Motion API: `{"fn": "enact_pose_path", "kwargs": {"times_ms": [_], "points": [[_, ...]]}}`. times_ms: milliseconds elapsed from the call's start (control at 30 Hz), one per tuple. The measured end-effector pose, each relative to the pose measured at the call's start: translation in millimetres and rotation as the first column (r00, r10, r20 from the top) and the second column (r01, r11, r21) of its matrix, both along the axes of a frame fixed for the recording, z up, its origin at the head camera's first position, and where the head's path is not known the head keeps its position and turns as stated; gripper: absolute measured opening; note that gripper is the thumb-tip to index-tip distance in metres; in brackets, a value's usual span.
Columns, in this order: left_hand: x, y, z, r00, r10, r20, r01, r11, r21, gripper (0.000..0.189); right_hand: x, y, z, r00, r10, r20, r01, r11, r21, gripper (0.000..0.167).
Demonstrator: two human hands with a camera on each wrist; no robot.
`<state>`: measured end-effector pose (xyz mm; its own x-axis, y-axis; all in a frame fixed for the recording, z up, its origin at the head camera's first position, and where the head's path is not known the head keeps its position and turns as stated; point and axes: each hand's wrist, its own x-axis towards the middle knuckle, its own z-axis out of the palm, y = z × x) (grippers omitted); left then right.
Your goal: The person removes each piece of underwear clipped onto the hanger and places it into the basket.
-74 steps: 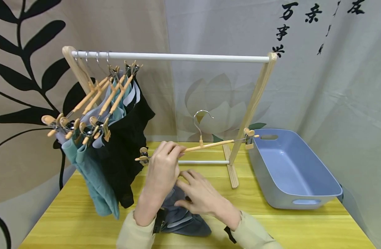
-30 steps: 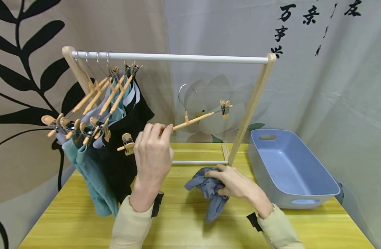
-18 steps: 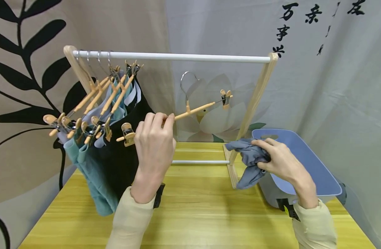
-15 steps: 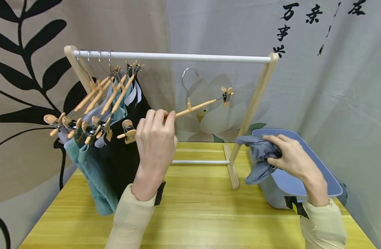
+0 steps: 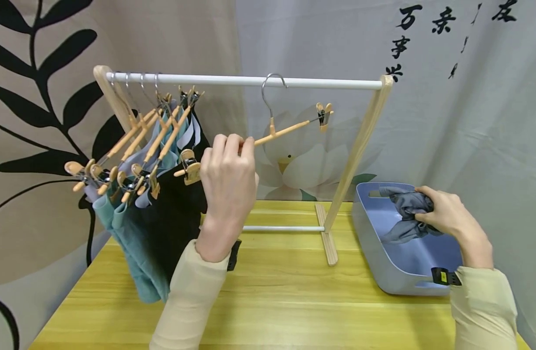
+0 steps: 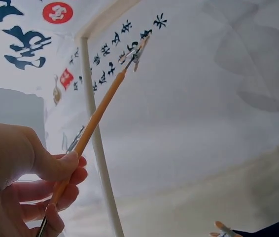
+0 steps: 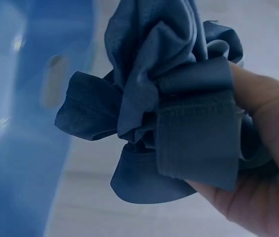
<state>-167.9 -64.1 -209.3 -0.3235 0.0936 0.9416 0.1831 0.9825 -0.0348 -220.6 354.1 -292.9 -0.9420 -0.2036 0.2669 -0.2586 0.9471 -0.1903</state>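
My left hand [image 5: 229,182] grips a clip hanger [image 5: 289,130] by its wooden bar, left of the hook. The hanger tilts up to the right, and its hook is level with the white rail [image 5: 233,80]; whether it touches the rail I cannot tell. Nothing hangs from its two clips. In the left wrist view, thumb and fingers wrap the bar [image 6: 100,111]. My right hand [image 5: 453,214] holds a bunched grey-blue garment [image 5: 409,214] over the blue plastic basket [image 5: 372,248]. The right wrist view shows stitched hems on the crumpled garment [image 7: 196,133].
Several clip hangers [image 5: 138,136] bearing a black garment [image 5: 171,218], teal trousers [image 5: 138,257] and other clothes hang at the rail's left end. The rack's wooden right leg [image 5: 359,146] stands between my hands. Yellow wood-grain tabletop [image 5: 316,301] lies below.
My right hand has picked the garment up off the table and carried it right, over the basket. My left hand has raised the bare hanger toward the rail.
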Motion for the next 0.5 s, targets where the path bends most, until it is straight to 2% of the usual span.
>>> {"fn": "enact_pose_path", "kwargs": {"times_ms": [267,500], "points": [[-10.3,6.7,5.3,1.000,0.019,-0.010,-0.019,1.000,0.008,0.018,-24.7,18,-19.9,0.987,0.039,0.158,-0.049,0.997,0.063,0.050],[-14.6,12.8,11.0,1.000,0.031,0.002,-0.031,0.999,0.009,0.016,-41.4,14,-26.1,0.952,0.086,0.293,-0.123,0.986,0.111,0.042]]}}
